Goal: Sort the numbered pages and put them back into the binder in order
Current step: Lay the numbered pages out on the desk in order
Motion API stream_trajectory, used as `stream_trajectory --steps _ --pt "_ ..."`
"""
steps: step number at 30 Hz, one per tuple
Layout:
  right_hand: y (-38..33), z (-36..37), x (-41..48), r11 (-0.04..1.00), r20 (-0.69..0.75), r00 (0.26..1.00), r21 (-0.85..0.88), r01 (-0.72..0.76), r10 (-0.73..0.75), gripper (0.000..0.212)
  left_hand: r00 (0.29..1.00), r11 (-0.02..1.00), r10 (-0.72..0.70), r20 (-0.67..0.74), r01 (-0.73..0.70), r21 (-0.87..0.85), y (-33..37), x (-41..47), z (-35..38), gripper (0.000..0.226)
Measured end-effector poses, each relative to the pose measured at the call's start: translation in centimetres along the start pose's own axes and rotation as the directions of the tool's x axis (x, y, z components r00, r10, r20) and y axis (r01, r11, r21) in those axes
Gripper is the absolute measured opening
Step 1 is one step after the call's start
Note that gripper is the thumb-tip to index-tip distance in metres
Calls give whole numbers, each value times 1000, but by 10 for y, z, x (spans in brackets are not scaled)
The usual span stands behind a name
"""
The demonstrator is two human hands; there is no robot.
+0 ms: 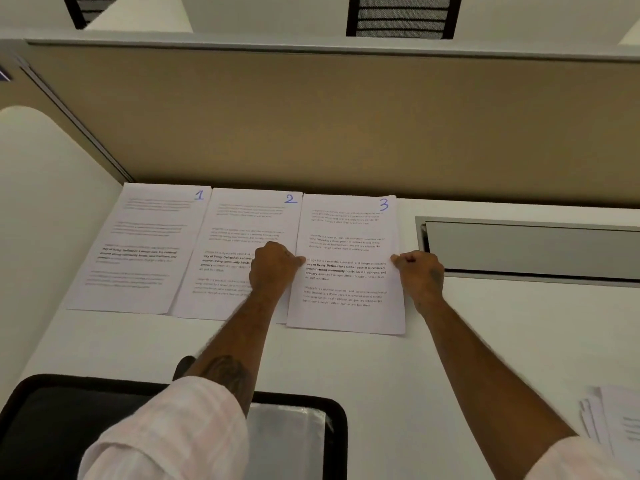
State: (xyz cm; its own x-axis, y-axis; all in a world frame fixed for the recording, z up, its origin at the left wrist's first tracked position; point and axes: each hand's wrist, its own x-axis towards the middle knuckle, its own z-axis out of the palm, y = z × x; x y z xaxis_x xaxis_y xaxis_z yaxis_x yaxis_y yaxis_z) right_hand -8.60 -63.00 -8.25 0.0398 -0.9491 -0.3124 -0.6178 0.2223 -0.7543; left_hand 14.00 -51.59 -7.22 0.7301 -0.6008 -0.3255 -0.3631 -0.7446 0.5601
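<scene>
The binder lies at the near edge, with bare worktop beyond it. The left hand and right hand pinch page 3 at its side edges with curled fingers. Page 3 overlaps page 2, which lies beside page 1, all below the partition.

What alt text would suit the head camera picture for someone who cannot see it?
The left hand and right hand pinch the side edges of page 3, beside page 2 and page 1 in a row on a white desk. A black binder sits nearer.
</scene>
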Motion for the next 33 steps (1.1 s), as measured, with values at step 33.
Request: stream_trajectory --steps 33 --pt "64 -84 -197 598 190 919 -710 372 -345 90 765 636 642 50 -567 524 -38 -201 -18 85"
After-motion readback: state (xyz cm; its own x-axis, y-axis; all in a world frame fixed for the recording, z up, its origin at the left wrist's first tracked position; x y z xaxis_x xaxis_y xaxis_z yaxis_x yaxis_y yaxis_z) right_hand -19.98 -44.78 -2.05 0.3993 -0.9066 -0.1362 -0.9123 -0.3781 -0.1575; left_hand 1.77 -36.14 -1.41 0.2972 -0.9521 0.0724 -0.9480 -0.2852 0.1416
